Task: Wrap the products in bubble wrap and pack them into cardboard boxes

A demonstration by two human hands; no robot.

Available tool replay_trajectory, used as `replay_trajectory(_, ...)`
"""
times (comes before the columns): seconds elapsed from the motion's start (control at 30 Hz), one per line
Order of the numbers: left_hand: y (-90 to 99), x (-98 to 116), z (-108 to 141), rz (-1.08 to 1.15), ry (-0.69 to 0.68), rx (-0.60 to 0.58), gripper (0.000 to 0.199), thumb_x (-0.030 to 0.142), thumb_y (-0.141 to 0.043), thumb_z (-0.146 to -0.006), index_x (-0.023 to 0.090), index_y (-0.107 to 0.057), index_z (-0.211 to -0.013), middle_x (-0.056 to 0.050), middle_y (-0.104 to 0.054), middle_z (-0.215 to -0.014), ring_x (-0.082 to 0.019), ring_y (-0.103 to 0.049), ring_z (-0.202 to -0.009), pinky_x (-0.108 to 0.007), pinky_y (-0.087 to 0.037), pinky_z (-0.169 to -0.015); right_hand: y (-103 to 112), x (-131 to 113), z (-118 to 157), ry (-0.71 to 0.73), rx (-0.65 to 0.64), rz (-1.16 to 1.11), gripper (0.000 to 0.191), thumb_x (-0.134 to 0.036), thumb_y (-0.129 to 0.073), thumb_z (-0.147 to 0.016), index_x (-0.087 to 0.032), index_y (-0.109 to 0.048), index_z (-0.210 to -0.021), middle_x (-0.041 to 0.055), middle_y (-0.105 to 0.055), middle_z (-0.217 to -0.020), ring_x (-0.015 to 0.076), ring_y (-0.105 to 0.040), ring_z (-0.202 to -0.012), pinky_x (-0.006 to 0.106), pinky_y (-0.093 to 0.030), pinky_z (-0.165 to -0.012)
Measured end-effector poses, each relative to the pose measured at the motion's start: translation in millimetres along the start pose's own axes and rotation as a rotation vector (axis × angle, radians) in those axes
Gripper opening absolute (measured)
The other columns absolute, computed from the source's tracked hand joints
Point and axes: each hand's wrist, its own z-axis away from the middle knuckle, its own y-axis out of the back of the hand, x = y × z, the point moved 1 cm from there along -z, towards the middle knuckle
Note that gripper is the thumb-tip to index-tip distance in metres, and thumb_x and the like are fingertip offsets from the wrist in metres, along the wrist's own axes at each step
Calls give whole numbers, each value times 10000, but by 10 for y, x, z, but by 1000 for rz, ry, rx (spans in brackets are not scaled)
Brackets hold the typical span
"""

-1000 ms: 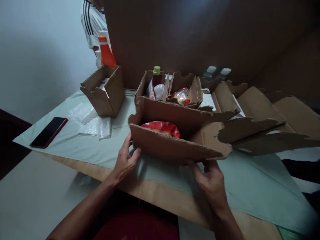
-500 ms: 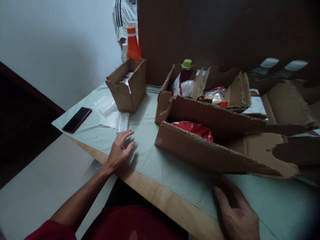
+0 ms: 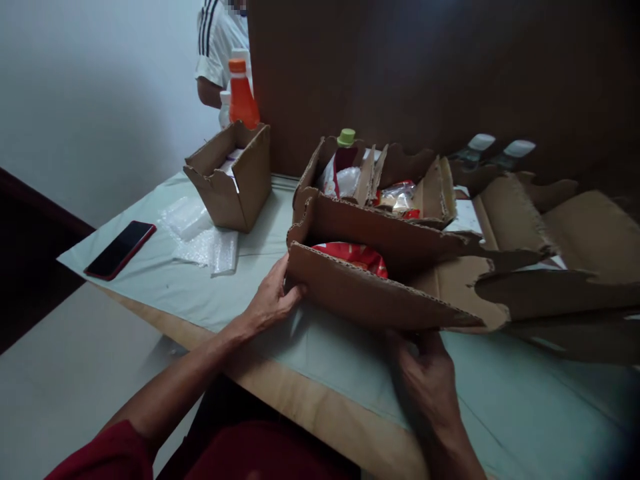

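Observation:
A long open cardboard box [image 3: 370,290] lies nearest me on the table, with a red packet [image 3: 353,255] inside it. My left hand [image 3: 273,297] grips the box's left end, thumb on the front face and fingers round the corner. At the front wall's lower edge, my right hand [image 3: 427,377] holds the same box from below. Its fingertips are hidden under the cardboard.
Behind stand more cardboard boxes holding packets, and bottles with green and white caps [image 3: 346,137]. To the left are a smaller cardboard box [image 3: 225,193], bubble wrap [image 3: 220,250], a phone [image 3: 121,249] and an orange bottle [image 3: 243,100]. A person in a white shirt [image 3: 220,47] is beyond.
My left hand has moved right from the bare cloth onto the box's left end. My right hand has come up to its lower front edge. The view has shifted right.

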Motion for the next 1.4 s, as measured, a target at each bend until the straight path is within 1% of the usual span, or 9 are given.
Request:
replay_trajectory(0.13, 223, -111, 85, -155, -1, -10, 616, 324, -596, -901, 231, -478, -1499, -124, -639, -1389, -292, -620, -1203, -475, -509, -1052, 29, 42, 127, -79, -53, -23, 532, -635, -641, -800, -198, -680, -1101, 108, -765, -1008, 298, -716, -928, 397, -548, -767)
replay_trajectory(0.23, 638, -333, 162, -484, 42, 176, 578, 340, -668, -866, 226, -556, -1421, -127, -664, -1316, -316, -595, -1197, -500, -470, -1060, 83, 190, 274, -122, -61, -17, 621, -629, -645, -829, -194, -666, -1271, 133, -751, -1180, 331, -708, -1068, 461, -554, -898)
replay_trajectory(0.47, 1231, -577, 71, -865, 186, 369, 184, 216, -644, -851, 176, -708, -1019, -148, -678, -1060, -366, -606, -1097, -552, -470, -997, 109, 269, 471, 63, 50, 34, 430, -520, -614, -888, -189, -735, -1135, 140, -728, -1269, 349, -678, -1177, 495, -543, -980)
replay_trajectory(0.6, 1042, -331, 360, -787, 23, 393, 162, 150, -578, -883, 197, -659, -1015, -140, -627, -1261, -309, -591, -1226, -482, -484, -1061, 96, 7, 681, 169, 48, 44, 312, -439, -606, -945, -201, -755, -1080, 105, -767, -1189, 286, -733, -1074, 402, -587, -904)
replay_trajectory(0.73, 526, -53, 954, -647, -221, 304, 302, 41, -534, -864, 221, -600, -1097, -139, -569, -1370, -276, -591, -1270, -432, -530, -1021, -41, -237, 868, 359, -115, -55, 217, -356, -611, -977, -230, -766, -1062, 44, -804, -1030, 201, -769, -920, 312, -615, -834)
replay_trajectory(0.97, -213, 330, 1508, -497, -411, -513, 667, 271, -655, -836, 229, -429, -1462, -239, -408, -1603, -398, -465, -1434, -769, -195, -1191, 73, -414, 903, 448, -37, -33, 193, -202, -602, -986, -213, -718, -1140, 77, -773, -1134, 199, -737, -1040, 350, -590, -926)
replay_trajectory(1.07, -216, 399, 1526, -429, -412, -684, 703, 328, -670, -844, 246, -425, -1498, -218, -336, -1661, -404, -426, -1466, -761, -129, -1215, 104, -615, 941, 586, -57, -24, 235, -145, -592, -979, -216, -692, -1179, 83, -762, -1157, 202, -715, -1061, 368, -569, -924)
replay_trajectory(1.23, -18, 438, 1489, -379, -339, -682, 524, 274, -667, -852, 259, -588, -1370, -124, -621, -1411, -342, -519, -1368, -639, -217, -1259, -305, -926, 929, 817, -359, 134, 258, -215, -534, -1018, -225, -704, -1211, 101, -672, -1386, 281, -586, -1307, 471, -498, -1028)
replay_trajectory(1.4, 185, 360, 1385, -394, -180, -612, 415, 165, -589, -885, 202, -651, -1294, -141, -629, -1409, -295, -592, -1285, -521, -464, -1118, -469, -594, 828, 676, -425, 394, 299, -313, -478, -1049, -214, -748, -1131, 117, -666, -1389, 335, -539, -1347, 511, -477, -1022)
